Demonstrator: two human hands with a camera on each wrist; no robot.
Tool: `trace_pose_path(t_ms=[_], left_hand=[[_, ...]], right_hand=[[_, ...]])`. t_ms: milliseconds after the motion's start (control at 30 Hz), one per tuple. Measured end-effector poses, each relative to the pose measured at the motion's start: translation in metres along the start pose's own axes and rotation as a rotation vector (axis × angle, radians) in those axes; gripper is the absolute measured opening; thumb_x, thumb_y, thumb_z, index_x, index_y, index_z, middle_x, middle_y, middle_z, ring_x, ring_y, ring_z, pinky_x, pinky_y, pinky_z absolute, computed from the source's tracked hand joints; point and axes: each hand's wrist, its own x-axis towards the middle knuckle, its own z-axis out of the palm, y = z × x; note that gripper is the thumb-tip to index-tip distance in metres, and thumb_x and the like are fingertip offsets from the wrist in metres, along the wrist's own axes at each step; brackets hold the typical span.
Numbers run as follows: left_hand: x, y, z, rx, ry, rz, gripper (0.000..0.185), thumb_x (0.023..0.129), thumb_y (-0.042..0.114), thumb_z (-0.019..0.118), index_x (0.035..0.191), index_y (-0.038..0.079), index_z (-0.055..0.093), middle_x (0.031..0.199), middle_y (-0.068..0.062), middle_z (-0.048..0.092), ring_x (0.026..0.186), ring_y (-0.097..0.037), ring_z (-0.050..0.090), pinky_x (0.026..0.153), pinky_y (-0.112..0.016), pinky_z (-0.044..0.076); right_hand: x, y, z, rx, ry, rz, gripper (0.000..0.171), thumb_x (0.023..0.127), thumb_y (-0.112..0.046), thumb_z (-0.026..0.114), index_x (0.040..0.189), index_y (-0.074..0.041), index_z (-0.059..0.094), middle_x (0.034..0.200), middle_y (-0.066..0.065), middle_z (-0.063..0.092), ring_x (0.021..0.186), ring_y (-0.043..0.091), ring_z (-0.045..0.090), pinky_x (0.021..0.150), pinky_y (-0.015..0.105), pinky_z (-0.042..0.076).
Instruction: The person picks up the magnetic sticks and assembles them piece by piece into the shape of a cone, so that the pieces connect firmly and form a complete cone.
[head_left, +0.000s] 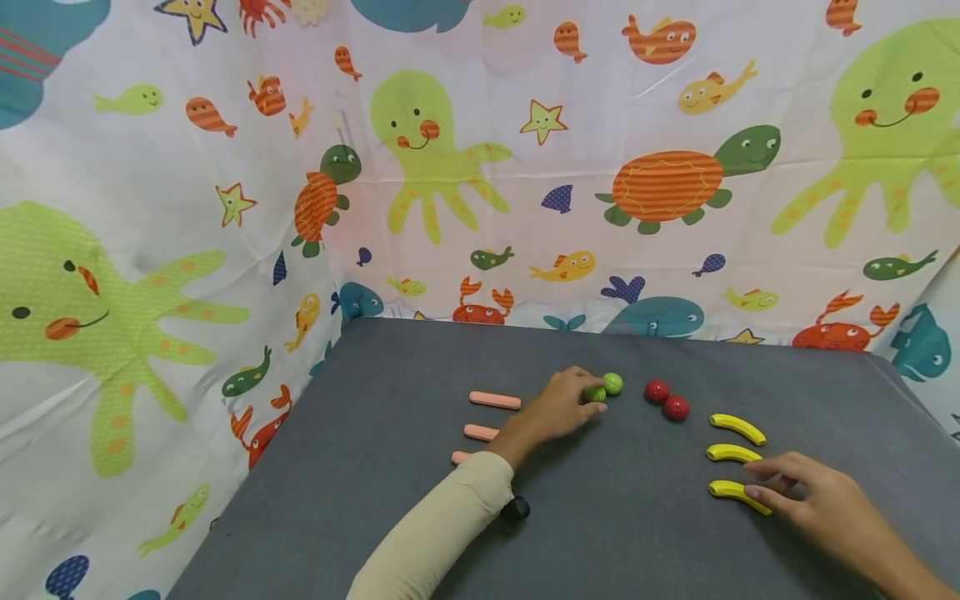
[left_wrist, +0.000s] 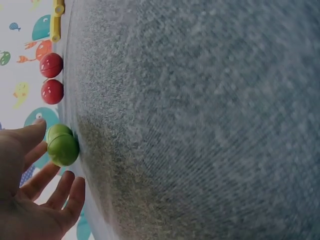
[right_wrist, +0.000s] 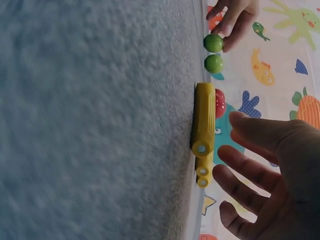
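Bare desk (head_left: 622, 533) lies open between both arms, toward the near edge. The green balls (head_left: 604, 388), red balls (head_left: 666, 400) and bananas (head_left: 737, 460) line the middle-right, pink sticks (head_left: 493, 401) the left. Narrow gaps separate these groups.

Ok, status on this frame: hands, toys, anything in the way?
Left hand open, fingertips on near green ball. Right hand open, touching nearest yellow banana. Red balls lie between, untouched.

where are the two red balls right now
In the head view the two red balls sit side by side on the grey table, right of centre, between the green balls at the left hand and the yellow bananas.
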Motion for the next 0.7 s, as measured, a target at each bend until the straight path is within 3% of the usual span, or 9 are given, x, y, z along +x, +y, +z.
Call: trace_pose_path(t_ms=[167,300,533,700], left_hand=[[0.0,0.003,0.002,-0.003,0.002,-0.003,0.039,0.104,0.025,0.071,0.142,0.014,0.068,0.142,-0.009,0.062,0.135,-0.026,0.057,0.114,-0.036,0.045],[0.001,0.003,0.004,0.007,-0.017,-0.017,0.037,0.103,0.023,0.073,0.138,0.015,0.071,0.136,-0.007,0.064,0.128,-0.021,0.059,0.109,-0.032,0.047],[0.0,0.0,0.006,-0.017,-0.025,-0.044,0.034,0.1,0.019,0.077,0.134,0.014,0.074,0.119,-0.004,0.066,0.098,-0.009,0.055,0.085,-0.02,0.046],[-0.01,0.003,0.007,-0.08,0.007,-0.036,0.038,0.1,0.02,0.076,0.137,0.013,0.071,0.114,-0.001,0.065,0.097,-0.011,0.058,0.083,-0.02,0.046]], right_hand=[[-0.001,0.003,0.002,0.023,-0.048,-0.004,0.022,0.088,-0.027,0.088,0.104,-0.014,0.08,0.098,-0.002,0.071,0.076,-0.004,0.053,0.063,0.024,0.046],[0.0,0.003,0.004,0.026,-0.078,-0.001,0.018,0.089,-0.024,0.087,0.103,-0.014,0.08,0.095,-0.004,0.07,0.076,-0.003,0.052,0.063,0.024,0.046],[0.002,0.006,0.006,0.04,-0.129,0.01,0.019,0.091,-0.024,0.085,0.106,-0.014,0.08,0.093,-0.005,0.067,0.075,0.0,0.049,0.063,0.023,0.045],[0.004,0.007,0.006,0.033,-0.167,0.026,0.024,0.09,-0.023,0.085,0.109,-0.011,0.079,0.092,-0.004,0.065,0.075,0.004,0.05,0.063,0.024,0.043]])
